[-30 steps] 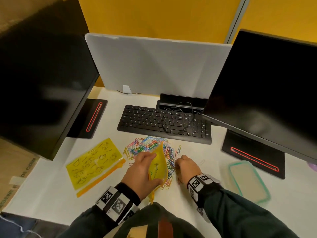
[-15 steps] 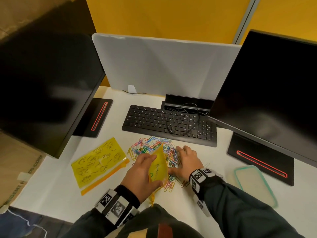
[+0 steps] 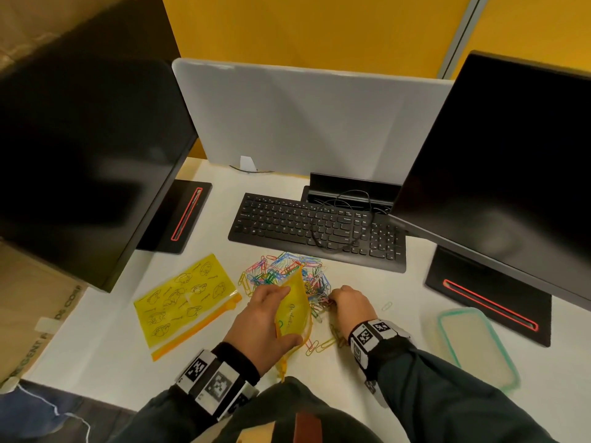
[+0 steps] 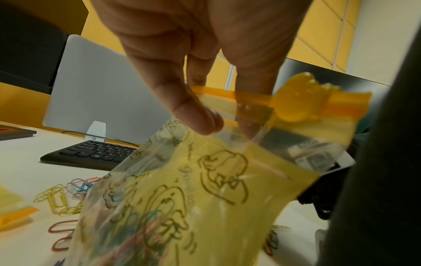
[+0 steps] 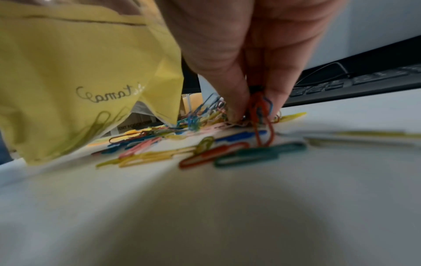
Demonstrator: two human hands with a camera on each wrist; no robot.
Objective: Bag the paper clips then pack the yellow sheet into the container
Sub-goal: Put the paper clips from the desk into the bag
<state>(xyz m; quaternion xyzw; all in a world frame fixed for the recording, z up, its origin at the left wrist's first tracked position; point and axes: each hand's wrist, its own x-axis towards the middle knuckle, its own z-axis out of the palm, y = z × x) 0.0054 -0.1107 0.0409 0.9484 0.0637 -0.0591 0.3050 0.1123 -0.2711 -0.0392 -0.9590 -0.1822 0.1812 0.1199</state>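
A heap of coloured paper clips (image 3: 287, 273) lies on the white desk in front of the keyboard. My left hand (image 3: 268, 321) grips a small yellow zip bag (image 3: 294, 310) by its mouth, thumb and fingers pinching the orange zip strip (image 4: 250, 100); several clips show inside the bag (image 4: 145, 223). My right hand (image 3: 347, 303) is down at the heap's right edge, fingertips (image 5: 239, 108) pinching a small bunch of clips (image 5: 261, 111). A flat yellow sheet (image 3: 188, 298) with printed drawings lies to the left. The container (image 3: 476, 345) with a teal rim sits at the right.
A black keyboard (image 3: 316, 228) with a cable across it lies just behind the heap. Two dark monitors on black stands (image 3: 489, 298) flank the desk, with a white divider (image 3: 307, 123) at the back. Loose clips (image 3: 323, 343) lie near the front edge.
My right hand reached forward into the heap, then drew back to its right edge with its fingers closed on clips. The left hand keeps holding the bag in place.
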